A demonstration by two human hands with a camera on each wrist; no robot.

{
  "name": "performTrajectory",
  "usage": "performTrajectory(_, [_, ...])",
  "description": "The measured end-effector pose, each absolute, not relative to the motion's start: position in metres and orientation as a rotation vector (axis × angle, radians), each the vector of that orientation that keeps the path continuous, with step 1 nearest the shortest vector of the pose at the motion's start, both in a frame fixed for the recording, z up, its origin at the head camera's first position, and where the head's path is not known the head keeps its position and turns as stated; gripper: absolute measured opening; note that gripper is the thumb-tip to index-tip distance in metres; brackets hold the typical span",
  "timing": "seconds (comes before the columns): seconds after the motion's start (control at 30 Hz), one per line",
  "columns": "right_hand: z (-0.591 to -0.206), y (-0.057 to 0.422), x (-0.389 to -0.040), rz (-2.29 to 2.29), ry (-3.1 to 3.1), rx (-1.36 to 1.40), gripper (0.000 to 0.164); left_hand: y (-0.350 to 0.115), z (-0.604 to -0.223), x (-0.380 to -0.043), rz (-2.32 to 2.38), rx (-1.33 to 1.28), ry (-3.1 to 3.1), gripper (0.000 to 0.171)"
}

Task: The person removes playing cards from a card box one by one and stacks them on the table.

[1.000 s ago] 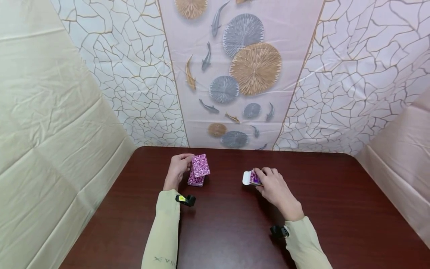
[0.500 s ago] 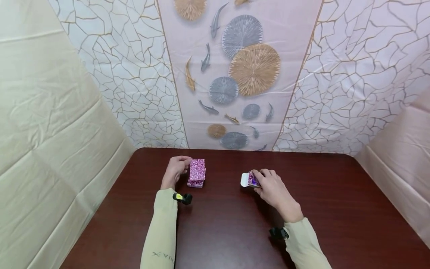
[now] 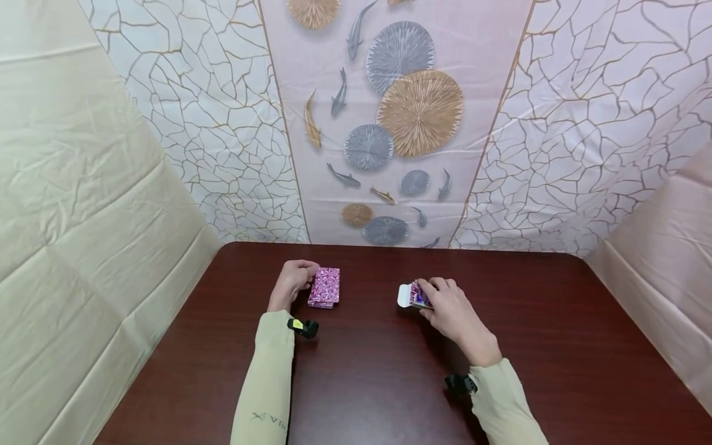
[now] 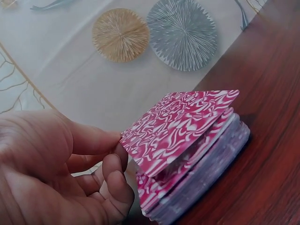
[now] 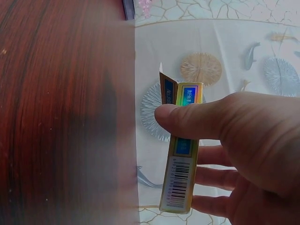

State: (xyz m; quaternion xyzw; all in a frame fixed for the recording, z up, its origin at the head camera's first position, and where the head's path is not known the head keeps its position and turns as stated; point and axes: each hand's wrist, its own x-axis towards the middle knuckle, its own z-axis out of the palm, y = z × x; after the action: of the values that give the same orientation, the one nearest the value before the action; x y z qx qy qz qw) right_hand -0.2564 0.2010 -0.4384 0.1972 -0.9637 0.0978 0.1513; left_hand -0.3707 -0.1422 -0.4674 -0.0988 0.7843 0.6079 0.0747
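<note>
With the card (image 4: 180,124) tilted over the deck (image 4: 201,176), we would do well to pinch lightly and bring it down level, lest it bend or nudge the deck askew. In our left hand (image 4: 58,173), thumb and finger are clamped together on the card's near corner; the deck sits just beyond and below those fingertips, on the table (image 3: 356,377). Our right hand (image 5: 253,145) grips the box (image 5: 180,164), thumb across its narrow side, the white flap (image 3: 404,296) sticking out past the fingertips.
</note>
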Motion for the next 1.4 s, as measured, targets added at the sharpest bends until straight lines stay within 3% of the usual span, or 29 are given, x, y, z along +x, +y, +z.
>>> performTrajectory(0.77, [-0.435, 0.2, -0.255, 0.309, -2.798, 0.537, 0.059, -0.141, -0.479, -0.371, 1.453, -0.202, 2.731, 0.018])
performTrajectory(1.4, [-0.437, 0.204, -0.257, 0.333, -2.771, 0.541, 0.059, -0.136, -0.473, -0.361, 1.367, -0.252, 2.716, 0.027])
